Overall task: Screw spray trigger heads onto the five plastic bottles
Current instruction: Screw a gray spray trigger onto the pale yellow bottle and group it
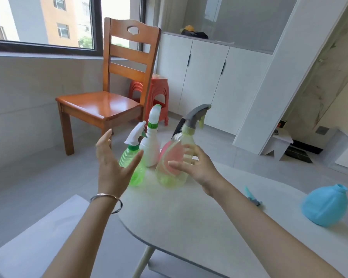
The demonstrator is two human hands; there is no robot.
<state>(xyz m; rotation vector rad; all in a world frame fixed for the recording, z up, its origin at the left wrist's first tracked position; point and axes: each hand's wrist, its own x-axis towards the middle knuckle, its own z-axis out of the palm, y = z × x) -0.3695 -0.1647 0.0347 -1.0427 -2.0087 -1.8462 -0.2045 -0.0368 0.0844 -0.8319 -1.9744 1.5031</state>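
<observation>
Bottles first: four of them stand clustered at the far end of the counter [189, 227], and my hands frame that cluster. My right hand [191, 163] has its grip released, fingers spread against the side of the pale yellow-green bottle [174, 169], touching or nearly touching but not closed around it. My left hand [113, 167] is likewise unclenched, palm turned inward, just beside the ribbed green bottle [136, 167]; I cannot tell whether it touches. Both hold nothing.

Moving outward, the yellow-green bottle wears a grey trigger head [197, 114], the green one a white trigger head [136, 134], and the white bottle [150, 151] behind them carries its own head. A pink bottle [172, 153] sits behind the yellow-green one, mostly hidden; a dark head shows above it.

Well apart, at my right, the blue bottle [324, 206] lies tilted with its neck open. A blue trigger head [252, 197] lies on the counter between it and my right forearm.

I judge the blue one is the last to do. These thin plastic bottles look empty, so light, easily tipped and squashy under pressure. I would take it around the firm shoulder below the neck, stand it upright, and turn the head by its collar.
</observation>
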